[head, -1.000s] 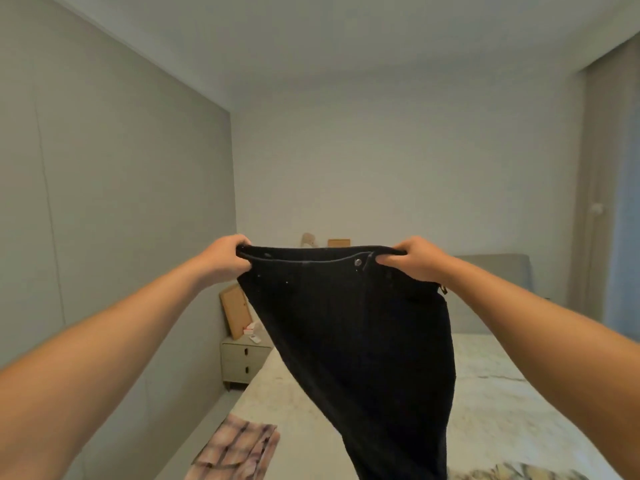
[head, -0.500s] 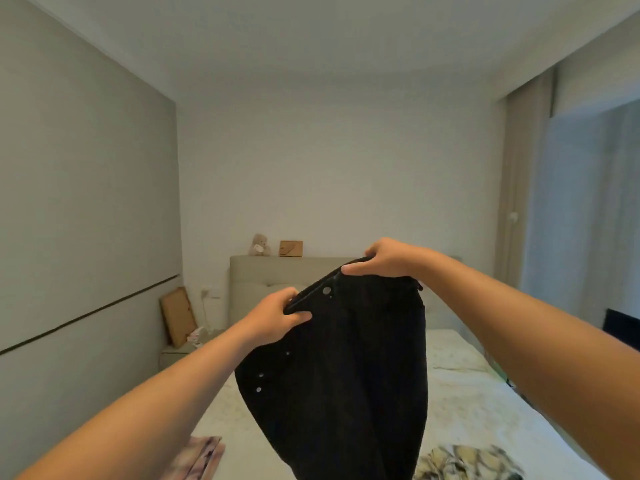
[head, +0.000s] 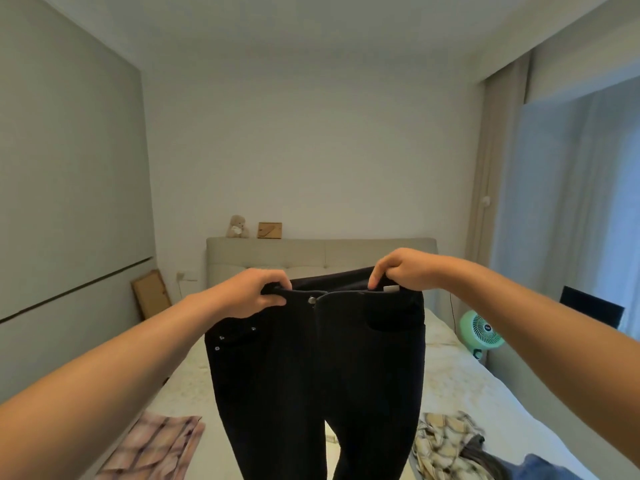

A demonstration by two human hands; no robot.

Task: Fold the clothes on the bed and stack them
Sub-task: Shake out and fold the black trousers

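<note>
Jeans (head: 317,368): one black pair, held up in the air over the bed (head: 460,386), front toward the camera, waistband uppermost and level.
Head view, jeans' look: dark, plain cloth; one metal button at the middle of the waistband, fly seam running straight down below it; three small rivets near the pocket on the left side; a patch pocket shows on the right side; both legs hang down and run out of the bottom edge.
Writing: a small white tag (head: 391,288) sits at the waistband by the right hand; nothing on it can be read.
Left hand (head: 254,293): fingers curled over the waistband's left end, thumb under it, gripping the cloth.
Right hand (head: 403,271): fingers pinching the waistband's right end from above, just beside the tag.
Arms: both bare, stretched forward, hands apart by the width of the waistband.
Other clothes on the bed: one pink checked piece (head: 156,448) lying flat at lower left; one crumpled pale checked piece (head: 443,441) at lower right; a bit of blue cloth (head: 540,467) at the bottom right edge, touching the crumpled one.
Bed: light, faintly patterned cover; padded beige headboard (head: 346,252) at the far end.
On the headboard ledge: one small teddy bear (head: 237,226), one wooden frame (head: 269,230) beside it.
By the left wall: one more frame (head: 151,294) leaning on the floor.
Right of the bed: one mint-green fan (head: 482,330); a dark panel (head: 588,306) beyond it, near the curtain (head: 585,202).
</note>
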